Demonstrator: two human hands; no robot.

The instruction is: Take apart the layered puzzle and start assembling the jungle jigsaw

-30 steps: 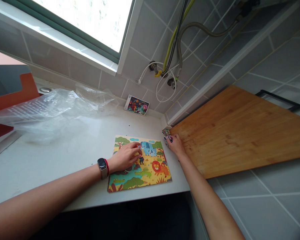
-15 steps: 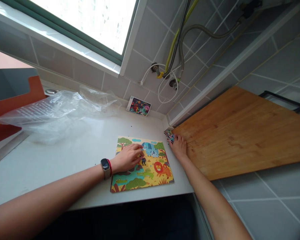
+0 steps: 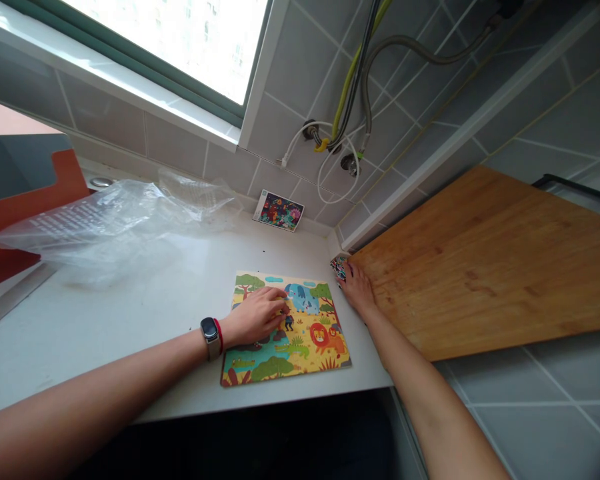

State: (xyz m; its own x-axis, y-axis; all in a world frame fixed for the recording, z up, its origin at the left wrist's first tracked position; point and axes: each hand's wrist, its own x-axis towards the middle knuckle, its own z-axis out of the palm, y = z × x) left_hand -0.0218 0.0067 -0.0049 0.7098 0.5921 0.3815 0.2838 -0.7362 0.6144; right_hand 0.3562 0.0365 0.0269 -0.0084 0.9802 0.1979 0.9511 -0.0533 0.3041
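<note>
Yellow board (image 3: pixel 307 333) near counter edge (image 3: pixel 300 394), room behind; left fingers (image 3: pixel 274 293) spread, right fingers (image 3: pixel 357 275) unclear.

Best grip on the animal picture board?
Probably its front edge, from the person's side: thumb on top, fingers below. The board looks thin and lies flat on the counter, so that edge may first need sliding past the nearby counter edge to let fingers under. The left hand covers part of its left half, but not the front edge.
</note>
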